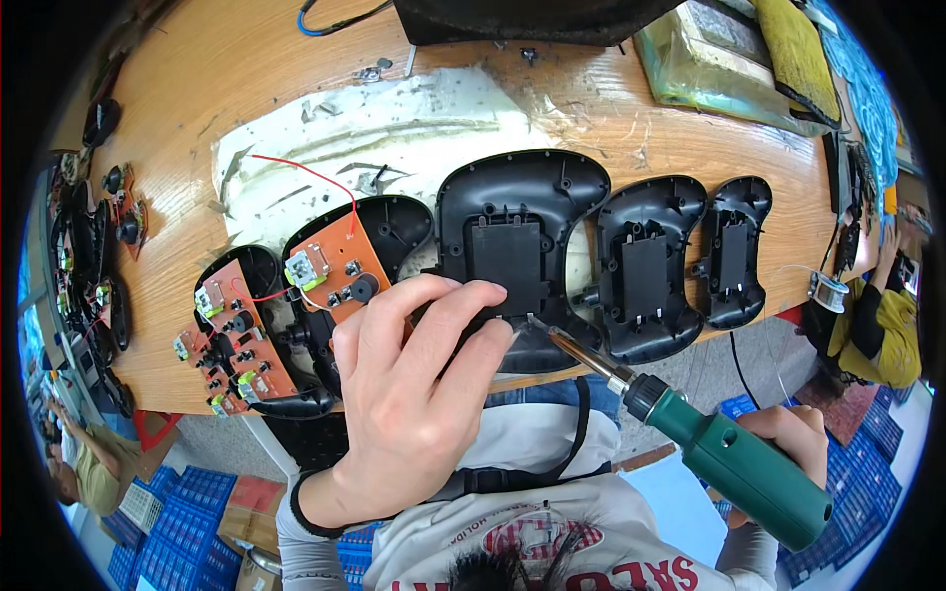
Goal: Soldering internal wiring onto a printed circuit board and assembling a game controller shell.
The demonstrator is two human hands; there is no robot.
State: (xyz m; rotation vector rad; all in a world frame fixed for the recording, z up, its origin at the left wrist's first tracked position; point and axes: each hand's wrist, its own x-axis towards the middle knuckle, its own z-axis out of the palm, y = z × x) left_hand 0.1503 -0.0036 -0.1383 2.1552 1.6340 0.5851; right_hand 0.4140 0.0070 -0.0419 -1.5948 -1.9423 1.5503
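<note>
My right hand is wrapped around the handle of a green soldering iron. Its metal tip reaches a small terminal at the lower edge of the battery box in the middle black shell. Close beside the tip, my left hand bends over the shell's lower left side, fingers curled and drawn together near the same terminal. Whatever they pinch is hidden. Under and left of that hand lies an orange circuit board in another shell, with a red wire standing out from it.
More circuit boards fill the leftmost shell. Two similar shells, a nearer one and a smaller one, line the right. A solder spool sits at the table's right edge. A yellow cloth lies at back right; other people work on both sides.
</note>
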